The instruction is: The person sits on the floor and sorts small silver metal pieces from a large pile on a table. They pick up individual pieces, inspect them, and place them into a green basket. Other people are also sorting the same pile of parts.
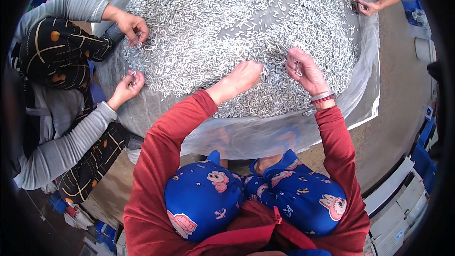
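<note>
Slackening could drop the silvery hook (298, 69) my right hand (308, 73) holds among near metal pieces (256, 99); remotely, I can't tell what my curled left hand (242, 77) holds.

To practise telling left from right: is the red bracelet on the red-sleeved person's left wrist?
No: the red bracelet sits between the right hand and the red sleeve.

Brown-grey flr (395, 85) w/ faint sheen on R; blue plastic crate (411, 4), upper R; pale grey boxy units (394, 218), lower R.
</note>
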Demonstrator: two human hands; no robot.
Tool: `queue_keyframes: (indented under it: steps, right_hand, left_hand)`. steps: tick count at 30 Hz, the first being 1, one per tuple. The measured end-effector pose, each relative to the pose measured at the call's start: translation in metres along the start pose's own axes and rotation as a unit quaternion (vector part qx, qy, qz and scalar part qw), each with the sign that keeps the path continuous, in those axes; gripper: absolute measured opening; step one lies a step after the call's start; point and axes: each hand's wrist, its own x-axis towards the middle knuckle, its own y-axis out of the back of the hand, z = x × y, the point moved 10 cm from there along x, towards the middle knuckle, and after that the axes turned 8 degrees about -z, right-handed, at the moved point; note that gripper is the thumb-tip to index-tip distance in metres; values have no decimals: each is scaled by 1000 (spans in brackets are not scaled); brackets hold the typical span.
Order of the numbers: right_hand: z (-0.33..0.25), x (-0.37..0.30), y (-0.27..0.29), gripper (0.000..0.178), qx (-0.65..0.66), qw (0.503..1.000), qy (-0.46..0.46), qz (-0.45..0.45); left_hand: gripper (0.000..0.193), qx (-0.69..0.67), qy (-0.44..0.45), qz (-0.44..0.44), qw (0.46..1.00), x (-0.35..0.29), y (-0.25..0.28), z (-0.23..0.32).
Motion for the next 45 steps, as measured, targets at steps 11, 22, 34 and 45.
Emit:
queue_keyframes:
  steps: [11,22,34,45]
  right_hand:
    - [28,5,37,23,-810,552,-110,167]
    - [9,1,-20,18,-22,999,-7,-31]
    - [-3,53,38,30,-434,872,-95,204]
    - [49,70,-9,14,-838,545,-30,12]
  left_hand:
    - [17,-749,-113,-23,653,-22,92,-30]
    - [31,-614,44,38,787,-14,84,-76]
    - [17,-226,92,67,967,-7,84,-69]
    - [20,-401,96,61,909,-33,87,-73]
